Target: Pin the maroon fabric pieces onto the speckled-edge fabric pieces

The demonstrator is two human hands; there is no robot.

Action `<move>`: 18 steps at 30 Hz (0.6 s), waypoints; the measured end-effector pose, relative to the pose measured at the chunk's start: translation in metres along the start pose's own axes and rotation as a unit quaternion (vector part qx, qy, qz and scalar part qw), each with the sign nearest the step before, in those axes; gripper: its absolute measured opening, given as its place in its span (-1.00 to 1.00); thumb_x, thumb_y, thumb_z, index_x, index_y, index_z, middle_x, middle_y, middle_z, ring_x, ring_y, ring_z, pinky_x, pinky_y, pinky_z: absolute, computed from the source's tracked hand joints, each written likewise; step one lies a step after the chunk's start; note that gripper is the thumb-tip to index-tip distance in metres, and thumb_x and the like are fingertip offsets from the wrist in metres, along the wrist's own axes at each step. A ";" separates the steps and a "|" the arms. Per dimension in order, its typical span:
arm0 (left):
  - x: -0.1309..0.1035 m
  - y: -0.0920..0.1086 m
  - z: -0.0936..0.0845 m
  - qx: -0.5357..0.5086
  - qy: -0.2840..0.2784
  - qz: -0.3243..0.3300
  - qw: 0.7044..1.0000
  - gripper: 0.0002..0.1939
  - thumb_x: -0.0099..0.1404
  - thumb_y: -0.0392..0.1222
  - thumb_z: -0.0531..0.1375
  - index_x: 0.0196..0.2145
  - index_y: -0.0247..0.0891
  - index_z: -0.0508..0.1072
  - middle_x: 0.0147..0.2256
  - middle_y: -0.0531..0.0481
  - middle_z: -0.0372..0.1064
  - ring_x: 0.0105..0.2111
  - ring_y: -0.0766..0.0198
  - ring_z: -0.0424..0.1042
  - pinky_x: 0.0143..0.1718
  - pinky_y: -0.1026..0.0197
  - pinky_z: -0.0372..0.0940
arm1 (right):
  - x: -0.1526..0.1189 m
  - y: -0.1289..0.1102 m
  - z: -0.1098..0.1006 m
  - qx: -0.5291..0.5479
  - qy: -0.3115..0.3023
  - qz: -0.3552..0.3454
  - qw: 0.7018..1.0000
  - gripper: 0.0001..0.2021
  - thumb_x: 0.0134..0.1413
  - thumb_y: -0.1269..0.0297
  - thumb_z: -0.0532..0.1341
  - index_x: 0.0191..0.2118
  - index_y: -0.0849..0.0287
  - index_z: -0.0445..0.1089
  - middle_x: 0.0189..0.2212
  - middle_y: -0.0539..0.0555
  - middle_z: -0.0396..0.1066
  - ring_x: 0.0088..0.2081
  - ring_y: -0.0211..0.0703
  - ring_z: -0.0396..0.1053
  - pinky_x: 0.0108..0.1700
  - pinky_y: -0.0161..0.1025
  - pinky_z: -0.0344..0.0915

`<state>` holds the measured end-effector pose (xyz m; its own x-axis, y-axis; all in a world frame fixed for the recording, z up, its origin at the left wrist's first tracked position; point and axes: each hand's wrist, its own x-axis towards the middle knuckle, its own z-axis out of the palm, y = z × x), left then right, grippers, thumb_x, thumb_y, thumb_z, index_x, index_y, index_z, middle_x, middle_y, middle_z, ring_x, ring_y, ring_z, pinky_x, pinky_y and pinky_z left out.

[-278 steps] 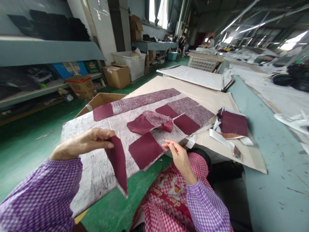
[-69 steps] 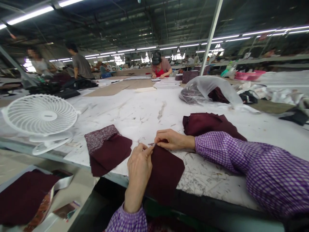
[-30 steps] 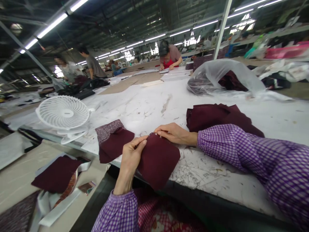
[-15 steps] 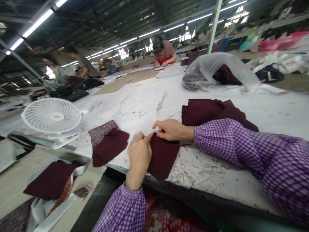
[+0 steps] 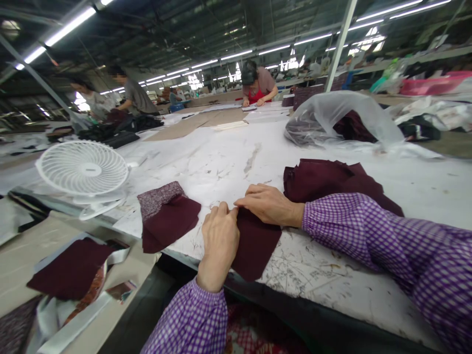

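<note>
Both hands pinch the top edge of a maroon cloth piece (image 5: 254, 246): left hand (image 5: 220, 236) and right hand (image 5: 271, 204), grips closed on it. The cloth overhangs the desk (image 5: 332, 275) edge; bare desk lies beyond.

Garment factory: long cutting tables (image 5: 236, 162), fabric stacks (image 5: 332, 179), workers (image 5: 258, 86)

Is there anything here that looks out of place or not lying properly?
Nothing looks damaged or spilled. The maroon fabric piece under the left hand and right hand overhangs the table edge, and the maroon pile behind is rumpled, not stacked flat.
</note>
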<state>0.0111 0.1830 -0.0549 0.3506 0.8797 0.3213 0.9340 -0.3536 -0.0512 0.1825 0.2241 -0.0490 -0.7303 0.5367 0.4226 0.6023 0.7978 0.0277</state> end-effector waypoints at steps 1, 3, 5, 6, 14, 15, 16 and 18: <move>0.000 0.000 0.000 -0.002 0.000 0.000 1.000 -0.63 0.32 -0.36 -0.06 -0.07 -0.21 0.46 -0.30 -0.12 0.31 -0.25 0.09 0.32 -0.27 0.11 0.21 | -0.001 0.001 0.000 -0.011 -0.014 0.002 1.000 -0.73 0.19 0.43 0.04 -0.08 0.24 0.41 -0.32 0.14 0.46 -0.20 -0.11 0.27 -0.14 -0.18 0.20; 0.000 0.000 0.000 -0.005 0.002 -0.001 1.000 -0.65 0.31 -0.36 -0.05 -0.10 -0.21 0.47 -0.31 -0.12 0.31 -0.26 0.09 0.31 -0.28 0.12 0.20 | -0.001 0.002 0.001 -0.028 -0.029 0.028 0.999 -0.71 0.16 0.44 0.05 -0.04 0.25 0.40 -0.30 0.17 0.46 -0.18 -0.08 0.28 -0.13 -0.14 0.20; 0.000 0.000 0.001 -0.007 0.008 -0.001 1.000 -0.66 0.31 -0.37 -0.04 -0.13 -0.20 0.48 -0.32 -0.12 0.31 -0.27 0.10 0.31 -0.29 0.12 0.20 | -0.002 0.003 0.001 -0.028 -0.020 0.058 0.998 -0.69 0.15 0.46 0.04 -0.02 0.27 0.38 -0.26 0.20 0.45 -0.17 -0.08 0.30 -0.13 -0.13 0.21; 0.000 0.001 0.002 -0.007 0.010 -0.001 1.000 -0.66 0.31 -0.37 -0.04 -0.13 -0.20 0.48 -0.32 -0.12 0.31 -0.27 0.11 0.31 -0.29 0.12 0.20 | -0.001 0.002 0.000 -0.020 -0.014 0.062 0.998 -0.68 0.16 0.45 0.03 -0.01 0.28 0.38 -0.24 0.21 0.45 -0.18 -0.09 0.31 -0.12 -0.14 0.22; -0.007 -0.012 -0.007 -0.093 0.010 -0.016 0.995 -0.71 0.32 -0.31 0.02 -0.27 -0.15 0.55 -0.39 -0.05 0.34 -0.31 0.19 0.32 -0.33 0.19 0.18 | 0.003 -0.008 -0.003 0.017 -0.070 0.011 0.997 -0.74 0.18 0.46 0.03 -0.12 0.30 0.43 -0.38 0.18 0.46 -0.23 -0.11 0.32 -0.12 -0.16 0.24; -0.012 -0.018 -0.008 -0.113 0.017 -0.020 0.993 -0.72 0.32 -0.29 0.04 -0.32 -0.14 0.56 -0.41 -0.03 0.34 -0.33 0.21 0.32 -0.34 0.20 0.17 | 0.003 -0.007 -0.004 0.027 -0.067 0.009 0.997 -0.74 0.17 0.47 0.04 -0.11 0.29 0.43 -0.37 0.17 0.46 -0.23 -0.12 0.32 -0.13 -0.17 0.25; -0.018 -0.023 -0.008 -0.130 0.029 -0.028 0.991 -0.73 0.31 -0.28 0.05 -0.35 -0.13 0.56 -0.43 -0.01 0.34 -0.34 0.23 0.31 -0.34 0.21 0.16 | 0.003 -0.005 -0.004 0.039 -0.064 0.008 0.997 -0.73 0.17 0.48 0.04 -0.10 0.28 0.43 -0.37 0.17 0.46 -0.23 -0.13 0.32 -0.13 -0.18 0.25; -0.029 -0.034 -0.007 -0.159 0.060 -0.041 0.985 -0.74 0.31 -0.27 0.07 -0.38 -0.14 0.56 -0.44 0.01 0.34 -0.37 0.25 0.29 -0.36 0.23 0.16 | 0.003 -0.002 -0.003 0.060 -0.060 0.010 0.996 -0.72 0.17 0.50 0.04 -0.11 0.24 0.44 -0.38 0.15 0.46 -0.23 -0.14 0.33 -0.15 -0.22 0.27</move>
<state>-0.0312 0.1669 -0.0562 0.2468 0.8718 0.4231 0.8836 -0.3817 0.2713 0.1799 0.2235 -0.0445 -0.7561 0.5765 0.3097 0.5797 0.8096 -0.0920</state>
